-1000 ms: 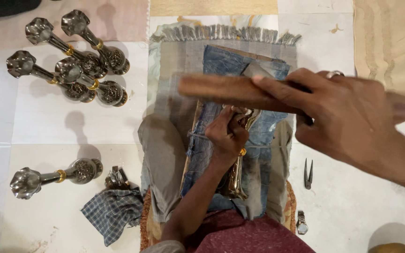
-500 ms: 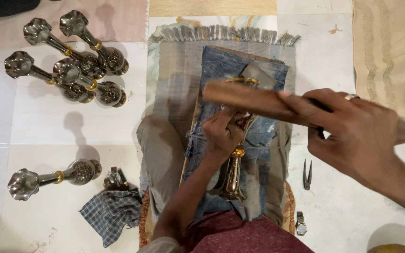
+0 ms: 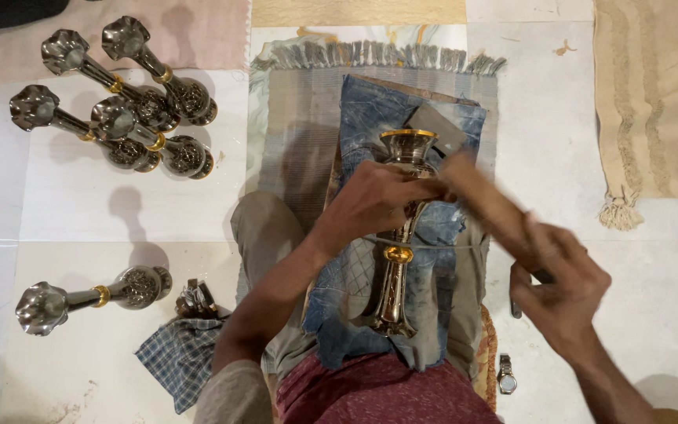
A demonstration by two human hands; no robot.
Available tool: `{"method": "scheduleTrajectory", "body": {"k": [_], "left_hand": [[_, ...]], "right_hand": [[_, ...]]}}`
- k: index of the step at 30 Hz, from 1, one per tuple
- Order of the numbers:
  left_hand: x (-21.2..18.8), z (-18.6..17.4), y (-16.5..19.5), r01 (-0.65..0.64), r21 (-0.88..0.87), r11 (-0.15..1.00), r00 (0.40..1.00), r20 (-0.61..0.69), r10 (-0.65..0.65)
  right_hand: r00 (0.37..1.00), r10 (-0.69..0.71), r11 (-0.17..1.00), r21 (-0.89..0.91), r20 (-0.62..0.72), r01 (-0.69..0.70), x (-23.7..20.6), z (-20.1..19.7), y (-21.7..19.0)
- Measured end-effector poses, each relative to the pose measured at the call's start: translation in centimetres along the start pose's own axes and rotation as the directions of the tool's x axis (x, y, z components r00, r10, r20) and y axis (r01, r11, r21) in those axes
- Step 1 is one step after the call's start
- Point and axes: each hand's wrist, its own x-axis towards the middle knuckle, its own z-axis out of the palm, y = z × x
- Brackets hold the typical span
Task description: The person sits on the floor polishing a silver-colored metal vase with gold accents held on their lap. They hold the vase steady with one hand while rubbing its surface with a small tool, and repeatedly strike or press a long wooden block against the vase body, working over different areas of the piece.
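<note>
One fringed rug [image 3: 300,118] is spread at the centre of the frame, with a blue cloth [image 3: 370,110] laid over it and a brass vase [image 3: 399,235] lying lengthwise on that cloth, mouth toward the top. Four similar vases [image 3: 119,102] are grouped at upper left and a fifth [image 3: 92,297] lies at lower left. The vase's neck is clasped by the left hand [image 3: 378,196], while a blurred wooden stick [image 3: 484,200] is gripped by the right hand [image 3: 563,286] at right of centre.
</note>
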Motion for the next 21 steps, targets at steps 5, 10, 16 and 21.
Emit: {"method": "scheduleTrajectory", "body": {"k": [5, 10, 16, 21], "left_hand": [[-2.2, 1.2, -0.9, 0.055, -0.253, 0.966, 0.935, -0.326, -0.139], [-2.1, 0.8, -1.7, 0.146, -0.188, 0.971, 0.954, -0.234, -0.188], [-1.6, 0.0, -2.1, 0.043, -0.163, 0.986, 0.975, -0.207, -0.077], [-2.1, 1.2, -2.3, 0.07, -0.184, 0.98, 0.974, -0.2, -0.107]], "right_hand": [[0.976, 0.214, 0.965, 0.145, 0.042, -0.218, -3.2, 1.7, 1.0], [0.921, 0.375, 0.891, 0.233, 0.103, -0.389, -3.1, 2.4, 1.7], [0.994, 0.105, 0.981, 0.16, 0.029, -0.108, 1.4, 0.1, 0.8], [0.949, -0.069, 0.94, -0.297, 0.307, 0.165, 7.6, -3.2, -3.1]]}}
